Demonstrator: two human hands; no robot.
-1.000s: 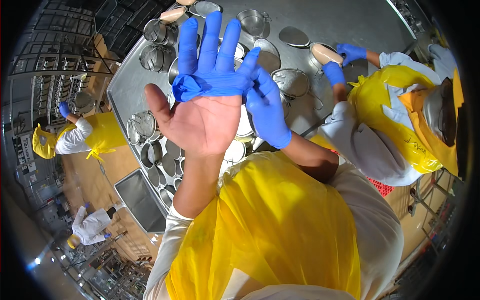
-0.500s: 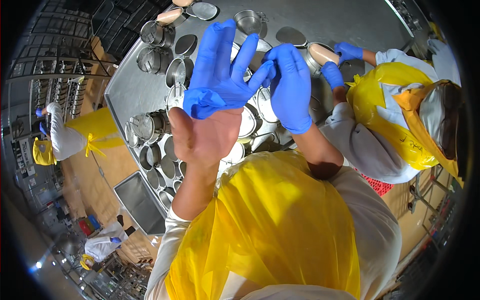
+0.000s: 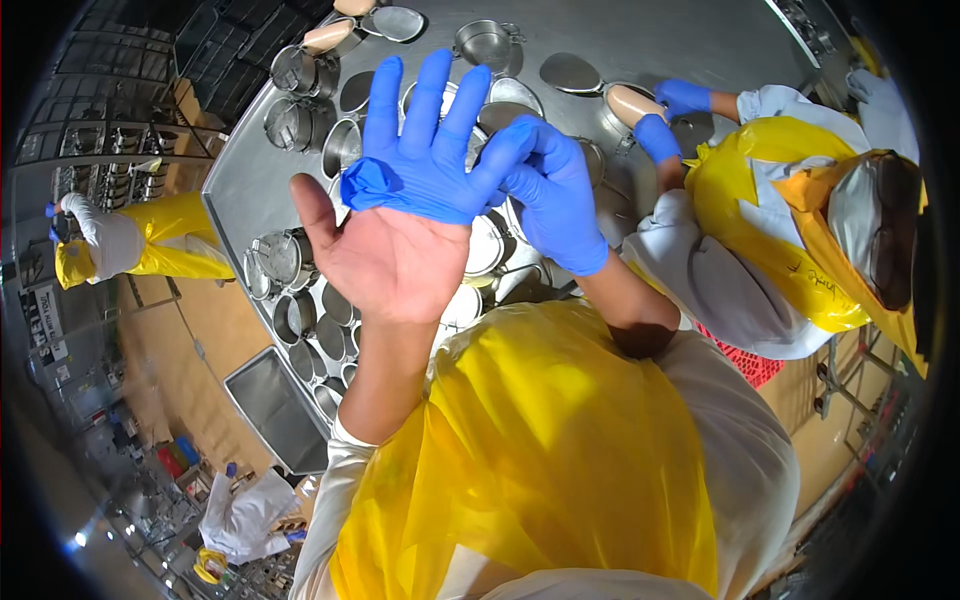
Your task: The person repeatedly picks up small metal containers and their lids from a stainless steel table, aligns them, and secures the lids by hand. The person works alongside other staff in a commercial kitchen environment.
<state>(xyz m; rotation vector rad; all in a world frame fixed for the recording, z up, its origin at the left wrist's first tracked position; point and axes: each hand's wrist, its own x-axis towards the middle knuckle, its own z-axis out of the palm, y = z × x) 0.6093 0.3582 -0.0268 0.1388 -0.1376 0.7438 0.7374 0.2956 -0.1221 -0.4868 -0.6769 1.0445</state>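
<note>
My left hand [image 3: 395, 250] is raised palm up over the table, with its fingers spread. A blue disposable glove [image 3: 425, 178] covers its fingers but only part of the palm; the thumb and lower palm are bare. The glove's empty thumb is bunched beside the index finger. My right hand [image 3: 560, 200], fully gloved in blue, pinches the glove at the little-finger side of the left hand. Beneath both hands stand round metal pots [image 3: 487, 245], partly hidden by them.
Metal moulds and lids [image 3: 290, 125] are spread over the steel table [image 3: 620, 40]. At the right a co-worker in a yellow apron [image 3: 760, 190] holds a pale meat log [image 3: 633, 104] at a mould. A steel tub [image 3: 275, 405] stands left, and two more people are farther off.
My left hand has moved left, its fingers more spread and straight. The glove sits lower on its fingers, and my right hand has shifted down and left along with it.
</note>
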